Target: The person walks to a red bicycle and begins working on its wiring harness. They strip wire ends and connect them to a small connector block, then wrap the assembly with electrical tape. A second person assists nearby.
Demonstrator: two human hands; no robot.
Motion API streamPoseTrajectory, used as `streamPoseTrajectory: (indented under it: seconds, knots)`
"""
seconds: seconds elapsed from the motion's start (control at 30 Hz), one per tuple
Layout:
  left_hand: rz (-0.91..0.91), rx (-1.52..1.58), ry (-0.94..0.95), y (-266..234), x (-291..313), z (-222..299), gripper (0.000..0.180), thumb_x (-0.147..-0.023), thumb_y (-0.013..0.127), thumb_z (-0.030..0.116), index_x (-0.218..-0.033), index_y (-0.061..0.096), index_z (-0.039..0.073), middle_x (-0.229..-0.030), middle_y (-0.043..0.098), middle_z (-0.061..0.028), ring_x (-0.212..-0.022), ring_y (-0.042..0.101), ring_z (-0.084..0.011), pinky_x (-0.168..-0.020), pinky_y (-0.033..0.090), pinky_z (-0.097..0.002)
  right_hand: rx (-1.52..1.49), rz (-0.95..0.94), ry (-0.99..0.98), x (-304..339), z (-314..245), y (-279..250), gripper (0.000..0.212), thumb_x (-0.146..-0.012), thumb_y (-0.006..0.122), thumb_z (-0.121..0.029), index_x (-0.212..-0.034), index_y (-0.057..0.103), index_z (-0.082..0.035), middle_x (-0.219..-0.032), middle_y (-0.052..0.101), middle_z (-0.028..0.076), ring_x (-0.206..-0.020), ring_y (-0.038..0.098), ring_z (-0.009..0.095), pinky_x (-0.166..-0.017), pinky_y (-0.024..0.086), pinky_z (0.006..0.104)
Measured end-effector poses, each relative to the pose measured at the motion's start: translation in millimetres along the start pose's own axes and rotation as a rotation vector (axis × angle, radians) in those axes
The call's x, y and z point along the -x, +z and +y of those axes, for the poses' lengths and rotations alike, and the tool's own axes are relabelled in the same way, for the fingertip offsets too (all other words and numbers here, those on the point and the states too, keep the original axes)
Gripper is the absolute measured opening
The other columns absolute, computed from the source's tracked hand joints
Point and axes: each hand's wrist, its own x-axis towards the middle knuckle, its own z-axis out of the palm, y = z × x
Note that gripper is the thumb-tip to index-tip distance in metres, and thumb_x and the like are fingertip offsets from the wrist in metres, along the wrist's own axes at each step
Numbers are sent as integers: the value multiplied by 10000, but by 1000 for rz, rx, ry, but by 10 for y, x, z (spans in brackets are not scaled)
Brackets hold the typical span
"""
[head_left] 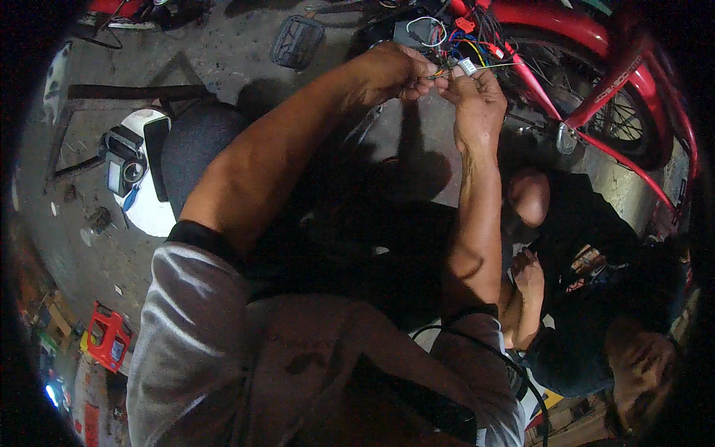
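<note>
Both of my arms stretch forward to a bundle of coloured wires [488, 51] beside a red two-wheeler frame [530, 83]. My left hand [393, 73] is closed, its fingertips pinching thin wires [441, 73]. Close against it, my right hand [478, 103] grips a small white connector [467, 65] between thumb and fingers. The pinched wires run between the two hands toward the connector; whether they enter it is too small to tell. A grey box-shaped part [414, 33] sits among the wires just beyond my hands.
At right are a spoked wheel [618, 123] and another person's hand [528, 274], close to my right forearm. On the left, a dark display unit [125, 167] rests on a white surface [153, 212]. A grey tray-like part [297, 41] and a red stool [109, 337] stand on the floor.
</note>
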Motion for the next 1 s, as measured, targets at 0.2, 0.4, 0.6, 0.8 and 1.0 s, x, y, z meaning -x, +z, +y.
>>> streamPoseTrajectory:
  seconds: [0.2, 0.4, 0.6, 0.8, 1.0]
  knots:
    - [29, 128, -1, 95, 38, 18, 99, -854, 587, 125, -874, 597, 29, -721, 597, -48, -641, 578, -132, -565, 473, -261, -103, 10, 65, -1, 15, -22, 62, -860, 552, -36, -836, 542, 20, -732, 610, 94, -636, 600, 141, -595, 494, 258]
    - [57, 132, -3, 132, 54, 60, 111, -872, 558, 128, -909, 587, 27, -763, 610, -58, -658, 584, -141, -606, 486, -272, -159, 37, 114, -10, -37, -43, 65, -872, 539, -42, -854, 529, 20, -727, 608, 101, -631, 600, 149, -590, 503, 265]
    - [-51, 177, -38, 54, 27, 52, 97, -884, 543, 128, -919, 572, 42, -780, 604, -63, -676, 596, -165, -619, 505, -284, -95, 28, 80, -28, -31, -29, 75, -878, 532, -51, -868, 523, 23, -742, 605, 102, -628, 602, 153, -593, 505, 267]
    - [-41, 190, -38, 35, -19, 15, 84, -889, 539, 113, -923, 567, 40, -786, 612, -59, -679, 606, -164, -631, 521, -297, -119, 90, 73, -52, -37, -41, 81, -881, 522, -53, -893, 511, 26, -761, 612, 116, -656, 620, 169, -588, 509, 266]
    - [-67, 238, -55, 34, 36, 47, 92, -888, 538, 107, -932, 569, 32, -791, 617, -60, -693, 616, -154, -656, 534, -294, -103, 59, 69, -39, -28, -34, 85, -877, 504, -45, -915, 514, 31, -806, 608, 125, -714, 627, 193, -637, 516, 296]
